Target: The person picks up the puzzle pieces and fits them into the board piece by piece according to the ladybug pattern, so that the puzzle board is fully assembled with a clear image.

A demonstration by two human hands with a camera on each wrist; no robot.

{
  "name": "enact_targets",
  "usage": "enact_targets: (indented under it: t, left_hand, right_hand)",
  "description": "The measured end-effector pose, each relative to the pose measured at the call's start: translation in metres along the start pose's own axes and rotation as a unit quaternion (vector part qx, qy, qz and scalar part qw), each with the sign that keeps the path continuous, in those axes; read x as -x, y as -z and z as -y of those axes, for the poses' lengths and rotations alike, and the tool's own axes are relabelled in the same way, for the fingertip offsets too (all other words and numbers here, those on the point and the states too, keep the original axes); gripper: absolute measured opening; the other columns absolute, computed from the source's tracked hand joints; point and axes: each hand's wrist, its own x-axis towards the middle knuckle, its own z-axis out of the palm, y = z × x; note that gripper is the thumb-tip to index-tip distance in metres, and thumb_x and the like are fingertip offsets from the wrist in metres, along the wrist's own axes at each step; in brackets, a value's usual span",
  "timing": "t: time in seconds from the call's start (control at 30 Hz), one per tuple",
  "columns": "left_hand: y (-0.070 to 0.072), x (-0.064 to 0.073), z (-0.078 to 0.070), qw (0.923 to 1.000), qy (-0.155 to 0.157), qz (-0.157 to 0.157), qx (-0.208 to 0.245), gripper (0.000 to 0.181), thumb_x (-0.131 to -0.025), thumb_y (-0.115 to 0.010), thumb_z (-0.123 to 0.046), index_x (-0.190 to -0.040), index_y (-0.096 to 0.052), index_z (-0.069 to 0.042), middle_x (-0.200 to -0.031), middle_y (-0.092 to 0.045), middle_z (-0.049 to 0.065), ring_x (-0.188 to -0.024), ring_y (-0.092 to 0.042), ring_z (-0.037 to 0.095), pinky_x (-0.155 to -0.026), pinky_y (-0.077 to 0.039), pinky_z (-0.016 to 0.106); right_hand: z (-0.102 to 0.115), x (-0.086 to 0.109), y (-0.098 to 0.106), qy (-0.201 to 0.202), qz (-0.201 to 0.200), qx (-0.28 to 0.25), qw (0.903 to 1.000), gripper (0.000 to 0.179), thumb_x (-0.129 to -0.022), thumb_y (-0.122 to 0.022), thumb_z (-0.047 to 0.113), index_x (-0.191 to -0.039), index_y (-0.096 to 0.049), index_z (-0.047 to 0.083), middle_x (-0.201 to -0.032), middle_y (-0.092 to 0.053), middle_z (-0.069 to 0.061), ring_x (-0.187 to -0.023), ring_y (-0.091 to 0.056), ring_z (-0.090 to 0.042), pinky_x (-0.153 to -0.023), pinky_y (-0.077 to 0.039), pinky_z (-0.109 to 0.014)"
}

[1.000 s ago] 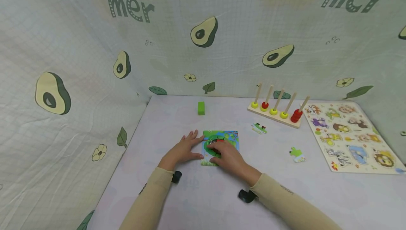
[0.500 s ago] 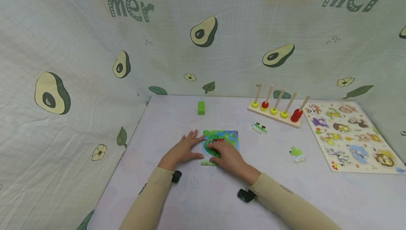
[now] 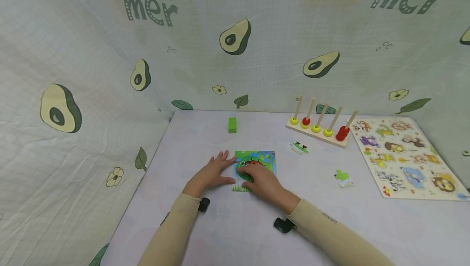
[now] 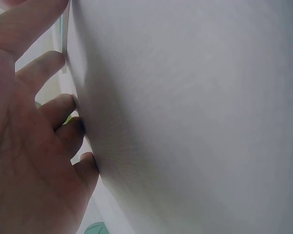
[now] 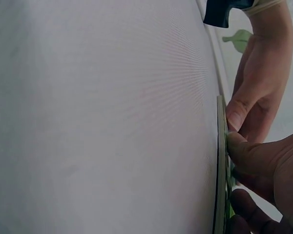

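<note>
A small square jigsaw puzzle [image 3: 266, 158] with a ladybug picture on green and blue lies on the table in the head view. My left hand [image 3: 213, 174] rests flat beside it, fingers spread, thumb and a fingertip touching its left edge. Over the lower middle of the puzzle lies my right hand [image 3: 265, 182], its bent fingers and thumb touching the surface and hiding part of the picture. In the right wrist view the puzzle board [image 5: 220, 170] appears edge-on, with the right thumb on its face. Two loose puzzle pieces, one farther back [image 3: 300, 148] and one nearer [image 3: 343, 178], lie to the right.
A green block [image 3: 232, 125] stands behind the puzzle. At the back right is a wooden peg counter [image 3: 317, 130] with yellow and red beads. A large animal puzzle board [image 3: 407, 158] lies at the far right. Patterned cloth [image 3: 271, 82] hangs behind the table.
My right hand has shifted slightly to the left on the puzzle, showing a bit more of the red ladybug. The left hand has stayed in place.
</note>
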Motion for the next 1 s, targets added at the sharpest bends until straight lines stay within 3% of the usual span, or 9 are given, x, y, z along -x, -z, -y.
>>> enact_targets:
  t: [0.33, 0.7, 1.0]
  left_hand:
    - [0.0, -0.001, 0.001, 1.0, 0.003, 0.0, -0.002, 0.086, -0.087, -0.076, -0.05, -0.159, -0.037, -0.025, -0.169, -0.014, 0.01, -0.157, -0.004, 0.026, -0.127, -0.006, 0.047]
    - [-0.002, -0.002, 0.001, 0.9999, 0.007, 0.008, -0.006, 0.087, -0.087, -0.075, -0.052, -0.16, -0.035, -0.026, -0.17, -0.012, 0.008, -0.157, -0.003, 0.025, -0.127, -0.006, 0.046]
    - [-0.002, 0.0, 0.0, 1.0, 0.009, 0.001, -0.004, 0.086, -0.087, -0.076, -0.051, -0.159, -0.037, -0.026, -0.169, -0.013, 0.008, -0.157, -0.004, 0.026, -0.127, -0.006, 0.047]
  right_hand:
    - [0.0, -0.001, 0.0, -0.007, 0.005, -0.006, 0.9999, 0.049, -0.086, -0.083, 0.023, -0.132, -0.068, 0.016, -0.128, -0.069, -0.001, -0.123, -0.059, -0.023, -0.105, -0.049, -0.044]
    - [0.001, 0.0, 0.005, 0.012, 0.012, -0.01, 0.9998, 0.046, -0.088, -0.081, 0.019, -0.131, -0.069, 0.014, -0.128, -0.069, -0.002, -0.121, -0.061, -0.023, -0.104, -0.049, -0.045]
    - [0.0, 0.002, 0.01, 0.014, 0.025, -0.043, 0.9987, 0.042, -0.092, -0.076, 0.016, -0.133, -0.068, 0.014, -0.128, -0.069, 0.0, -0.117, -0.063, -0.02, -0.102, -0.051, -0.045]
